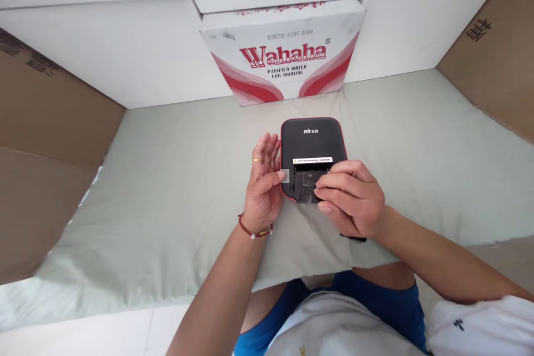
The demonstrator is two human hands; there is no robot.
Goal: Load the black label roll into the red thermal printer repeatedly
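left hand (263,190): loosely spread beside black device (311,143) | right hand (354,196): at its recess (304,184) (grip: can't tell)

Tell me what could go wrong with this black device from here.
The right hand has its fingers at the open recess of the device, so one might get pinched. The dark piece, partly hidden by that hand near the cloth's front edge, could get knocked off.

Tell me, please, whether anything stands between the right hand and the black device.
Nothing visible does: the right hand is at the black device, its fingers over the right part of the recess.
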